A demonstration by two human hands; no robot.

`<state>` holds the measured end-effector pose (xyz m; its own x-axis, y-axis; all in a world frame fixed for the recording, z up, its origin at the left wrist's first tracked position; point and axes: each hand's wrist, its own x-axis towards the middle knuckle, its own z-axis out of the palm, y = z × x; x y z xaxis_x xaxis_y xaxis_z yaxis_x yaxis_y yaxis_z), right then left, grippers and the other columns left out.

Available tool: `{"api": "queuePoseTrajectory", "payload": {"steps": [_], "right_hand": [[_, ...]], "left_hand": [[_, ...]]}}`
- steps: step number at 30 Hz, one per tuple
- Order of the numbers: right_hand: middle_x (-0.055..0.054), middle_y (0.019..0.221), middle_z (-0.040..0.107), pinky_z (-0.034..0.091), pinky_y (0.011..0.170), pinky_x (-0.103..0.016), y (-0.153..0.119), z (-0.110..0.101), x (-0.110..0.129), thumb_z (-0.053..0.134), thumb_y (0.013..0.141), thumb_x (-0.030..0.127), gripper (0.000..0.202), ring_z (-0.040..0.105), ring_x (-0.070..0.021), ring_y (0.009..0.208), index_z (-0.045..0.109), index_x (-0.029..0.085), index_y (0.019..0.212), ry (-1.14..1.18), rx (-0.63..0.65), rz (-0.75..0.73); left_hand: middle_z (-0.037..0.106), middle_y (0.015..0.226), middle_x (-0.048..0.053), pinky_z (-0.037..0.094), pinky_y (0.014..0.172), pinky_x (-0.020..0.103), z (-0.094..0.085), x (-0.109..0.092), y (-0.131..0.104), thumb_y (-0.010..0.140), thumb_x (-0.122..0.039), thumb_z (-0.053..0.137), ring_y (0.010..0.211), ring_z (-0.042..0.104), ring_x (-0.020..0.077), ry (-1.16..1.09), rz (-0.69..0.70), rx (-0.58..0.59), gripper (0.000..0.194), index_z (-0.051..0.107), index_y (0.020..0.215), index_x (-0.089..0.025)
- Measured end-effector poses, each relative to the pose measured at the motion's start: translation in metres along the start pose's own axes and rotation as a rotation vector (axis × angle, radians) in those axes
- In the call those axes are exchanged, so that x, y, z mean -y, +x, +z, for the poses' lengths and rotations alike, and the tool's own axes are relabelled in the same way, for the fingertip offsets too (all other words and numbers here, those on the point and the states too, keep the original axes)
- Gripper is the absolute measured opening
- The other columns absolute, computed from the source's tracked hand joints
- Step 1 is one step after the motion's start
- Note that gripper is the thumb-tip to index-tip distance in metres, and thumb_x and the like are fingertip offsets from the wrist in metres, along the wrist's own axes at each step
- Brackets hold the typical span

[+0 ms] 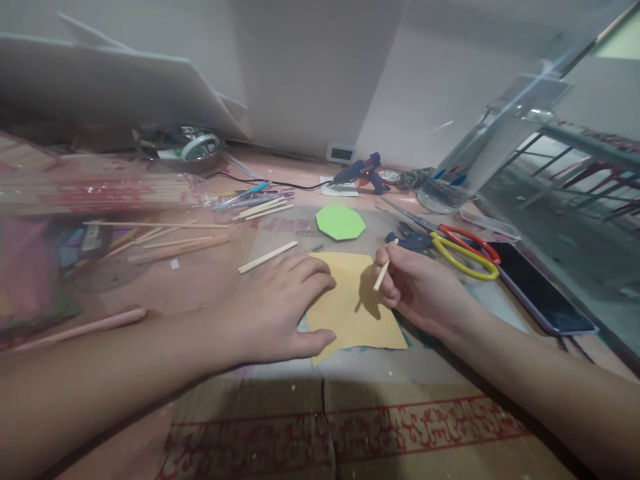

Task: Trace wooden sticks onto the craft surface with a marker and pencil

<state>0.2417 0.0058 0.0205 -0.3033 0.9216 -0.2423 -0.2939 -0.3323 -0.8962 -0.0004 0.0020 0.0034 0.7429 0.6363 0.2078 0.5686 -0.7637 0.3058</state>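
A sheet of yellow paper [350, 327] lies in front of me on the work surface. My left hand [285, 300] rests palm down over its left edge, thumb and fingers apart. In my right hand [410, 280], above the paper's right side, a short pale wooden stick [382, 275] is pinched between thumb and fingers, casting a shadow on the sheet. Just beyond the paper sits a green octagon [341, 222]. A pair of similar sticks [268, 257] lies beyond my left hand.
Scissors with red and yellow handles [465, 253] and a phone [540, 287] lie to the right. A glue gun [360, 173] with a lit red light stands at the back, its cord running left. Bundled sticks in plastic [100, 193] and a clear bottle [480, 147] flank it.
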Motion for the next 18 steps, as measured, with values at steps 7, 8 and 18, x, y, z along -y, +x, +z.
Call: {"api": "queuePoseTrajectory", "payload": {"steps": [7,8,18], "right_hand": [[0.000,0.058,0.070,0.046,0.046,-0.018,0.000,0.000,-0.004,0.083,0.082,0.042,0.029,0.059,-0.0095,0.047,0.069,0.017,0.079,0.020,0.062,-0.021],[-0.001,0.060,0.071,0.049,0.048,-0.018,-0.001,0.001,-0.006,0.083,0.083,0.042,0.028,0.061,-0.0098,0.049,0.070,0.017,0.080,0.010,0.084,-0.029],[0.000,0.072,0.076,0.057,0.062,-0.026,-0.008,0.002,-0.011,0.078,0.088,0.035,0.013,0.069,-0.0137,0.062,0.075,0.022,0.090,-0.343,0.097,-0.254]], "left_hand": [[0.065,0.116,0.009,0.043,0.098,0.045,0.000,0.009,0.003,0.104,-0.038,0.051,0.111,0.058,0.0271,-0.112,0.077,-0.144,0.027,0.069,0.111,-0.018],[0.065,0.113,0.008,0.043,0.098,0.043,0.000,0.009,0.003,0.105,-0.035,0.051,0.110,0.057,0.0255,-0.134,0.099,-0.196,0.025,0.069,0.109,-0.019],[0.059,0.084,0.004,0.039,0.080,0.036,-0.005,0.003,0.001,0.104,-0.023,0.045,0.085,0.051,0.0199,-0.159,0.144,-0.324,0.026,0.060,0.085,-0.017]]}}
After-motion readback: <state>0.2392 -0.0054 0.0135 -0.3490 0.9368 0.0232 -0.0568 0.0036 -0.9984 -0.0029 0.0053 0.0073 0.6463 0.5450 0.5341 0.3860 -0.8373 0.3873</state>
